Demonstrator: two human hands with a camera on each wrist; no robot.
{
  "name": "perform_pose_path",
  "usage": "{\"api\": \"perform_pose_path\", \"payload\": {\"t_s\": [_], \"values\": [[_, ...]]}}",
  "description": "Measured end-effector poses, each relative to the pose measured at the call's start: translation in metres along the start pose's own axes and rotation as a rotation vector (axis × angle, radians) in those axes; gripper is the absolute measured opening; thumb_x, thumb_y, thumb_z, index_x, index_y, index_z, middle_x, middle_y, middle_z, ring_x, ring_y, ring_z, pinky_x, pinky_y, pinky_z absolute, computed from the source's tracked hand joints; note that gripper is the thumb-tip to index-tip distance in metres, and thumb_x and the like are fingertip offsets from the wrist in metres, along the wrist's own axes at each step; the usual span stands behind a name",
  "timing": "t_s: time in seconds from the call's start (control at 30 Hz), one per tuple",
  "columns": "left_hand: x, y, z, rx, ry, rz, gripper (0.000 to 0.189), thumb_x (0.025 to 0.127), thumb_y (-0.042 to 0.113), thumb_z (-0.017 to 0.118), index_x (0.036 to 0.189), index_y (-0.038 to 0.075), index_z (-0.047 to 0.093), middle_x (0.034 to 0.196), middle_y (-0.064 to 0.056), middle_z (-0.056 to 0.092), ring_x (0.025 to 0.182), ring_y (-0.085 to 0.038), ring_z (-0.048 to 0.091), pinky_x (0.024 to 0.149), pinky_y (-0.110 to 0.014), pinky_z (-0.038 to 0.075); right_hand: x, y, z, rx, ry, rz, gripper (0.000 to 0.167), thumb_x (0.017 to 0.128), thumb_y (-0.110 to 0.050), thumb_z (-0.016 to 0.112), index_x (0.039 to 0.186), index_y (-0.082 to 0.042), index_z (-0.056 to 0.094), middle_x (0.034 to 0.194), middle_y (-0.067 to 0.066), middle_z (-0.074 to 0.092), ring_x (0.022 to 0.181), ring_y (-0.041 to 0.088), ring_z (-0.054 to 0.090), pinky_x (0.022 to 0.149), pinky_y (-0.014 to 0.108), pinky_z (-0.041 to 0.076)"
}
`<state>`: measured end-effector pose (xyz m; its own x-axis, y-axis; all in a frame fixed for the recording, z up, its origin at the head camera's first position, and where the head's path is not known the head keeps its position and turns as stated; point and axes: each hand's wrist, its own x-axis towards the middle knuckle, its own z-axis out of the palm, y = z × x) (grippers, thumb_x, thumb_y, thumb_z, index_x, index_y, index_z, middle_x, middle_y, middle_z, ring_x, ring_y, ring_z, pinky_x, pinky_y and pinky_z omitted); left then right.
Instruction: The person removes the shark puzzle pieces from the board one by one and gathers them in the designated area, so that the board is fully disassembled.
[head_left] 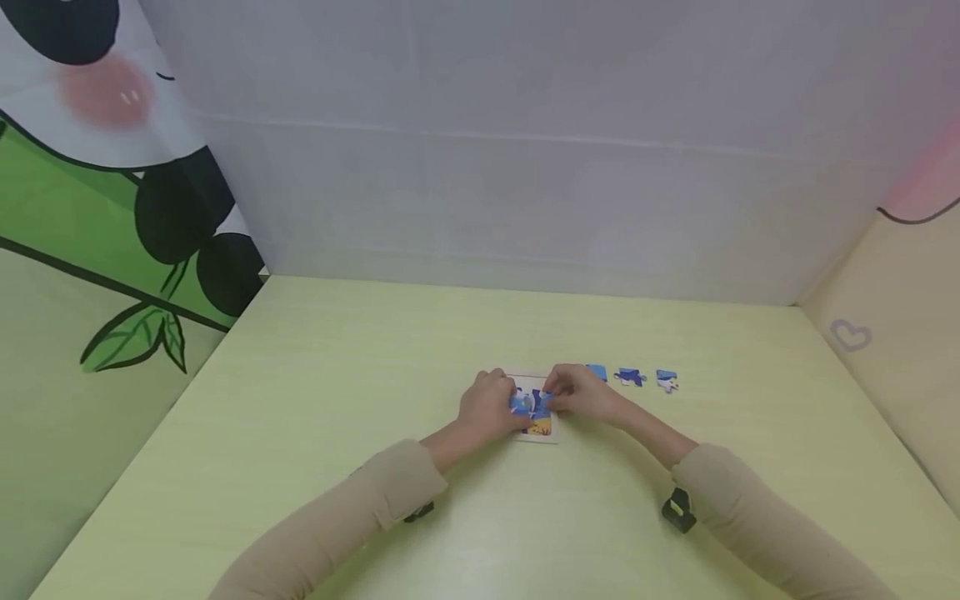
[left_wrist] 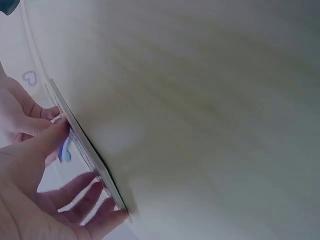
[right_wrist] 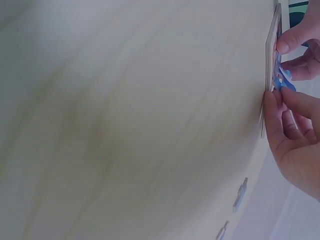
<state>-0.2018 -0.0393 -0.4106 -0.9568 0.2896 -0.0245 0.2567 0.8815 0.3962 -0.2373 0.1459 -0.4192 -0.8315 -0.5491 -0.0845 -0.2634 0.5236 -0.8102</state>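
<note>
A small jigsaw puzzle board (head_left: 537, 440) with a pale rim lies mid-table, blue and yellow pieces set in it. My left hand (head_left: 487, 407) grips its left side, the thumb across the lower picture and the fingers at the far edge; the left wrist view shows this hand (left_wrist: 35, 190) spanning the board (left_wrist: 86, 142). From the right, my right hand (head_left: 588, 394) pinches a blue puzzle piece (right_wrist: 285, 82) between thumb and fingers, over the board's right part. That piece looks tilted against the board in the right wrist view. Fingers partly cover the picture.
To the right of the board lie loose puzzle pieces: a blue one (head_left: 597, 372) partly behind the right hand, a dark blue one (head_left: 631, 377) and a blue-white one (head_left: 667, 381). A pale wall (head_left: 525, 208) stands behind the table (head_left: 337, 358), with printed panels at both sides.
</note>
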Motion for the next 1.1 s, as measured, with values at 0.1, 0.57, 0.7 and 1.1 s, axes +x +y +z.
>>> {"api": "perform_pose_path", "payload": {"t_s": [0.1,0.57,0.7,1.1], "values": [[0.001,-0.005,-0.003,0.013,-0.046,0.042,0.044,0.068,0.039,0.077,0.091,0.003,0.064,0.085,-0.002,0.051,0.079,-0.016,0.044,0.059,-0.023,0.041,-0.002,0.001,-0.004,0.011,-0.009,-0.013,0.014,0.078,0.000,0.065,0.090,0.000,0.059,0.082,0.007,0.062,0.073,0.014,0.058,0.062,0.024,0.051],[0.004,-0.041,-0.012,-0.039,-0.236,0.310,0.055,0.067,0.022,0.079,0.114,0.000,0.061,0.114,-0.010,0.056,0.104,-0.024,0.050,0.092,-0.035,0.042,-0.027,0.023,-0.040,-0.012,0.062,0.008,0.015,0.078,0.000,0.066,0.092,0.001,0.062,0.082,0.007,0.062,0.075,0.017,0.059,0.063,0.024,0.051],[0.003,-0.046,-0.012,-0.060,-0.235,0.319,0.056,0.066,0.021,0.080,0.114,-0.002,0.061,0.113,-0.011,0.056,0.104,-0.024,0.050,0.093,-0.035,0.042,-0.034,0.032,-0.046,-0.008,0.063,-0.005,0.016,0.078,0.000,0.066,0.092,0.003,0.062,0.087,0.011,0.064,0.076,0.015,0.060,0.063,0.023,0.052],[-0.001,-0.055,-0.016,-0.085,-0.243,0.338,0.056,0.068,0.021,0.079,0.115,-0.002,0.060,0.116,-0.011,0.055,0.107,-0.026,0.048,0.095,-0.037,0.041,-0.049,0.045,-0.050,0.042,0.059,0.033,0.016,0.078,0.003,0.064,0.093,0.007,0.063,0.089,0.017,0.065,0.072,0.015,0.063,0.062,0.026,0.054]]}}
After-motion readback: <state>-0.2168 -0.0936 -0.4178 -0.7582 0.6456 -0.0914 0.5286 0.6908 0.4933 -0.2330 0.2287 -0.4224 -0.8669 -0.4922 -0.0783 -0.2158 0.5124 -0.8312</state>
